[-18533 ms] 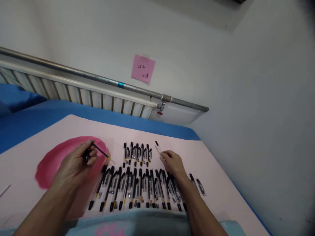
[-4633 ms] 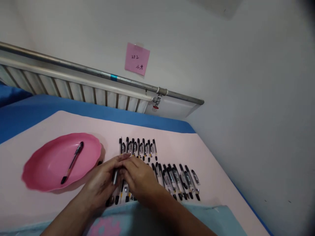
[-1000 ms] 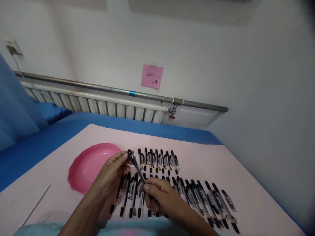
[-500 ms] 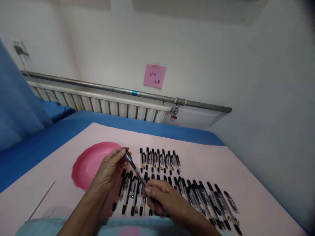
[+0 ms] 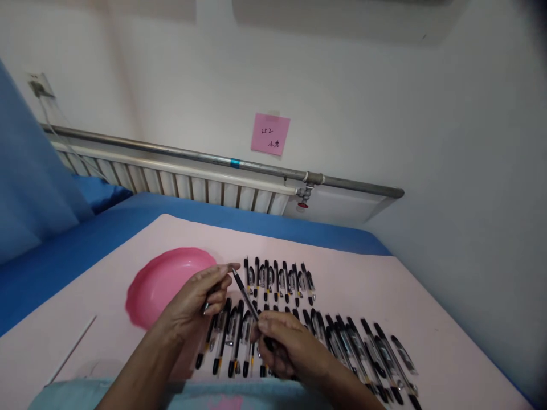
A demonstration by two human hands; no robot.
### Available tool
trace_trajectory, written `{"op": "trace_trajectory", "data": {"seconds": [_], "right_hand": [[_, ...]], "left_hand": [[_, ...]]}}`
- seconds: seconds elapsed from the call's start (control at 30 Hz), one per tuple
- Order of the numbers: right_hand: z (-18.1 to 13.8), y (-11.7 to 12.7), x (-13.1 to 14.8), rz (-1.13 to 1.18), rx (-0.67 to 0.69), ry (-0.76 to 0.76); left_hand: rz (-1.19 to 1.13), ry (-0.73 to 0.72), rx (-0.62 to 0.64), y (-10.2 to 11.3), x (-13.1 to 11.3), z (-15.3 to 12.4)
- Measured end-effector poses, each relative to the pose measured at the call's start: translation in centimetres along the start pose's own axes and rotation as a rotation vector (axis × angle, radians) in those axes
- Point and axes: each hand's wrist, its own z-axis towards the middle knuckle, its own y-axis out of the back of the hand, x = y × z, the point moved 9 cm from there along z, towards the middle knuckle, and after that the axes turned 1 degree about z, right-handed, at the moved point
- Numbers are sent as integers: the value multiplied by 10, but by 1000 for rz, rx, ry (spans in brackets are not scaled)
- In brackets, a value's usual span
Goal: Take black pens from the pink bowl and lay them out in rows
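My right hand [image 5: 284, 341] is closed around the lower part of a slim black-and-clear pen [image 5: 245, 294], which slants up to the left with its silver tip bare. At that tip, my left hand [image 5: 203, 293] has its index finger and thumb touching or almost touching it. Its other fingers are curled over a small dark piece [image 5: 212, 290] that looks like a pen cap, mostly hidden. Below and behind both hands lie rows of pen parts, among them a far row of black-ended barrels and clear caps [image 5: 281, 279].
A pink scalloped bowl [image 5: 139, 290] stands left of my left hand. Farther left lies a thin white stick [image 5: 70, 349]. More pens [image 5: 363, 347] spread to the right on the pink tabletop [image 5: 342, 273]. A radiator [image 5: 192, 185] and pipe run along the wall behind.
The cap end has come off the pen, baring its silver tip. My left hand has shifted slightly right, its fingers now curled around a dark piece. My right hand still holds the pen.
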Motion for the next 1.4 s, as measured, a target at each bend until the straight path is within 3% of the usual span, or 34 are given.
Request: {"op": "trace_trajectory", "data": {"seconds": [0.27,0.5,0.73,0.93,1.07,1.13,1.3,1.33,1.4], "right_hand": [[-2,-6,-1,-8,66,-31],[2,5,4,-23,-140,87],[1,-10,0,323,50,-41],[4,14,3,244,-191,111],[5,-6,-8,386,5,-38],[3,-9,-8,363,26,-59],[-1,18,12,49,-301,184],[-2,20,13,26,-333,199],[1,15,6,114,-265,119]], "left_hand": [[80,-91,-1,-2,1,-2],[124,-171,-86,3,-3,0],[99,-199,-105,3,-7,-1],[112,-207,-101,3,-5,-1],[108,-194,-88,1,-5,-1],[109,-206,-83,-1,-6,-1],[116,-234,-92,-2,-8,0],[117,-237,-95,-2,-7,0],[116,-241,-96,-1,-7,-1]]}}
